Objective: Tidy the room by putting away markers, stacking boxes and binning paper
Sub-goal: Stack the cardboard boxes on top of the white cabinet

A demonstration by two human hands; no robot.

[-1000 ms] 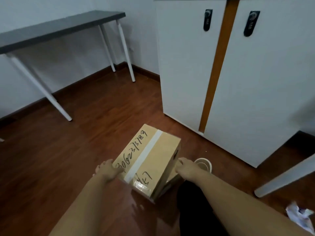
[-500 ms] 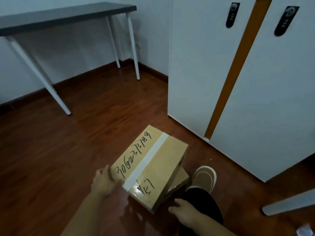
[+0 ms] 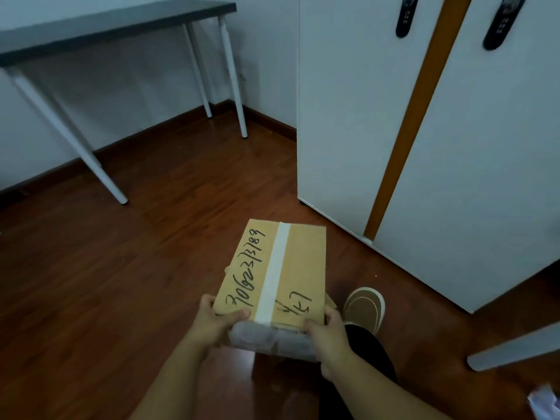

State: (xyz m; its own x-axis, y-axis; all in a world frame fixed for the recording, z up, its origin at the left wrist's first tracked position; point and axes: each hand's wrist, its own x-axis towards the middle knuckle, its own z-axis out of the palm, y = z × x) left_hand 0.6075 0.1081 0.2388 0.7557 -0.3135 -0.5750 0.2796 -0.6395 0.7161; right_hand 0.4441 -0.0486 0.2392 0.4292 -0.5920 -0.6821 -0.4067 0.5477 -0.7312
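Observation:
A brown cardboard box (image 3: 303,268) with a white tape strip and black handwriting sits in both hands above the wooden floor. My left hand (image 3: 215,324) grips its near left corner, thumb on top. At the near right corner, my right hand (image 3: 328,338) holds it the same way. A second box edge (image 3: 331,303) peeks out beneath it on the right; how it is supported is hidden. Crumpled white paper (image 3: 545,403) lies at the bottom right corner.
A white cabinet (image 3: 348,116) with an orange strip and black handles stands close ahead on the right. A dark-topped table (image 3: 106,22) on white legs is at the back left. My brown shoe (image 3: 365,307) is beside the box. Another white table leg (image 3: 512,348) crosses at right.
The box stood tilted with my hands at its sides; both hands shifted to its near edge and gripped it. It has turned lengthwise toward the cabinet and come closer to me.

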